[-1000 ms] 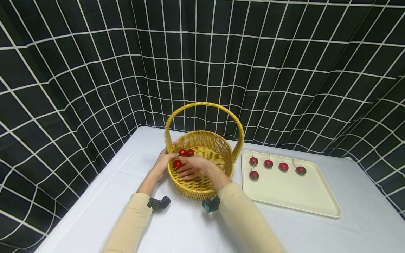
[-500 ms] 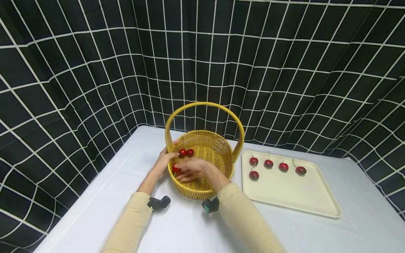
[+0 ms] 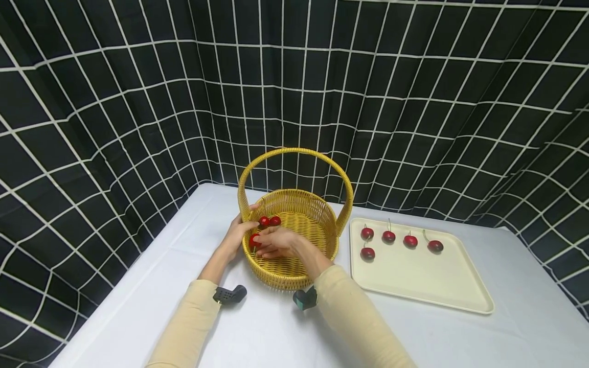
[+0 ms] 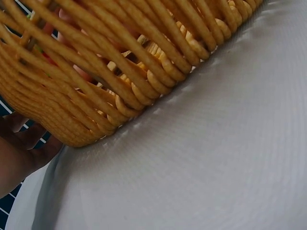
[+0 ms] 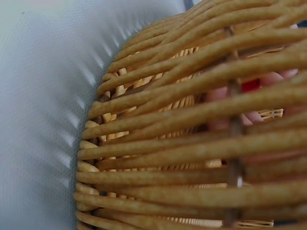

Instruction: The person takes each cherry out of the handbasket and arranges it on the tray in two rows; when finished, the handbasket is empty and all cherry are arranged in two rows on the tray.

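Note:
A yellow woven basket (image 3: 276, 280) with a tall arched handle stands on the table. My left hand (image 3: 235, 236) grips its left side, thumb over the rim; in the left wrist view that hand's fingers (image 4: 45, 151) lie against the outer wall. Inside the basket, my right hand (image 3: 278, 241) pinches a red cherry (image 3: 254, 241) near the left wall. Two more cherries (image 3: 264, 222) lie together just behind it. Through the weave in the right wrist view, a red patch of cherry (image 5: 251, 86) shows between the fingers.
To the right of the basket lies a cream tray (image 3: 414, 281) with several dark red cherries (image 3: 388, 236) on its far left part. A white cloth (image 3: 271, 337) covers the table. A black curtain with white grid lines (image 3: 322, 102) hangs behind.
The cherry at my right fingers has shifted slightly toward the basket's left wall, and those fingers have closed in around it. My left hand keeps its hold on the basket.

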Motion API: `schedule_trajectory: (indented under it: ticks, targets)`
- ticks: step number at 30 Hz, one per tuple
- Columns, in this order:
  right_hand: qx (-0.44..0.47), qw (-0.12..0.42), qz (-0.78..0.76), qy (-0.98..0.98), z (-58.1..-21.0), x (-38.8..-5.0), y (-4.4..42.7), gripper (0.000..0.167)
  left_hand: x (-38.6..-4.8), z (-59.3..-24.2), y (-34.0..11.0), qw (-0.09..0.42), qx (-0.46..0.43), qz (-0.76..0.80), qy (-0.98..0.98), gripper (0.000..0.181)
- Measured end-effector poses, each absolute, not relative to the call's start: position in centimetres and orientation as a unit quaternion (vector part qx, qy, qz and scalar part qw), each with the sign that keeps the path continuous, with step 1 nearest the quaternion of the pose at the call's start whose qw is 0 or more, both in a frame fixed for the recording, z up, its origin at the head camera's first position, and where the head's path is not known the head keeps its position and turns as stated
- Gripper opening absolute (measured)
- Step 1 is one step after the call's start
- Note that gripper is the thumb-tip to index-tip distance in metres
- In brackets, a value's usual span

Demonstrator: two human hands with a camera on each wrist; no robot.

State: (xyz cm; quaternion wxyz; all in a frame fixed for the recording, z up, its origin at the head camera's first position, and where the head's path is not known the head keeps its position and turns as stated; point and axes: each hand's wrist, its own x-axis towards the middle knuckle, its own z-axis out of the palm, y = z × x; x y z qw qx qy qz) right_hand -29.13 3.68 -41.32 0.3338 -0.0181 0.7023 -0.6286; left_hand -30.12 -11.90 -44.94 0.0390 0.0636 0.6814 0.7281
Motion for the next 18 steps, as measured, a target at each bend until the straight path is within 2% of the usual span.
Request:
schedule_trajectory:
  ticks: [9, 18]
  targets:
    - [-0.007, 0.317, -0.642, 0.697, -41.1, -29.2, 3.9, 0.037, -30.0, -44.8, -12.0, 0.030, 0.057, 0.722, 0.689, 0.056]
    - [0.015, 0.295, -0.684, 0.667, -40.2, -29.5, 5.0, 0.028, -30.2, -44.9, -11.8, 0.030, 0.059, 0.715, 0.696, 0.057]
